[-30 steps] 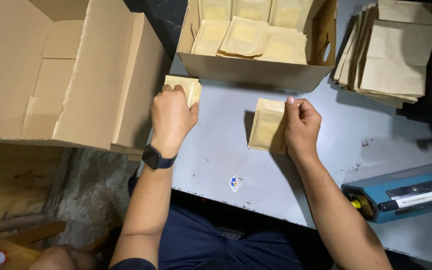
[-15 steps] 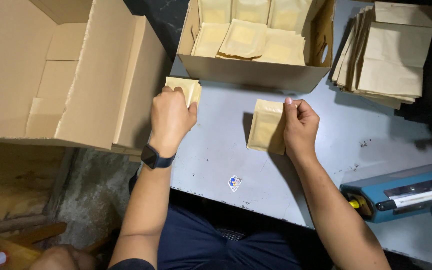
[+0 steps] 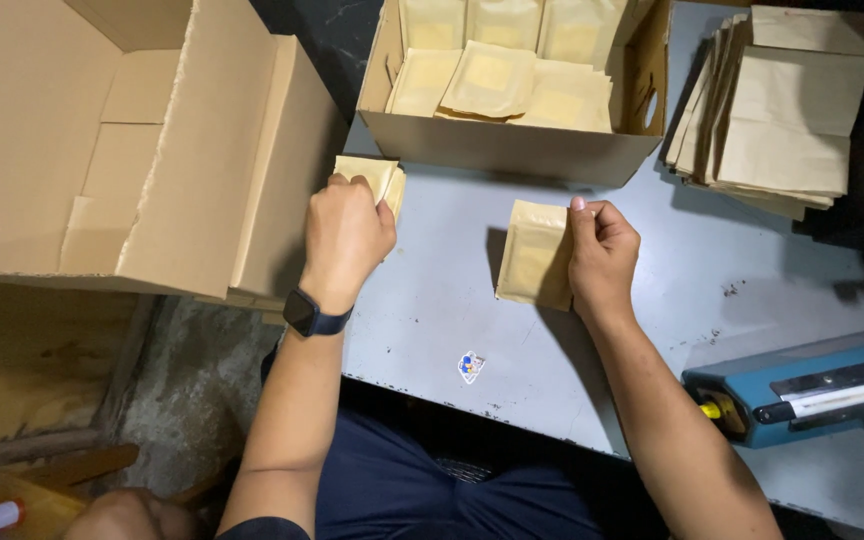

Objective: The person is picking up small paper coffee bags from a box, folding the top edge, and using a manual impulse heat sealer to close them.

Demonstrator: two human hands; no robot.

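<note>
My left hand (image 3: pixel 345 235), with a dark watch on its wrist, grips a small stack of tan paper pouches (image 3: pixel 370 174) at the left edge of the grey table (image 3: pixel 432 300). My right hand (image 3: pixel 602 255) holds another tan pouch (image 3: pixel 532 255) upright on the table by its right edge. Just beyond both hands stands an open cardboard box (image 3: pixel 512 150) filled with several more tan pouches.
A large open cardboard box (image 3: pixel 142 150) stands to the left, off the table. A pile of flat brown paper bags (image 3: pixel 782 120) lies at the back right. A blue heat sealer (image 3: pixel 802 390) sits at the right front. A small sticker (image 3: pixel 469 367) is stuck near the table's front edge.
Both hands stay nearly where they were, still holding their pouches; the view has shifted only slightly.
</note>
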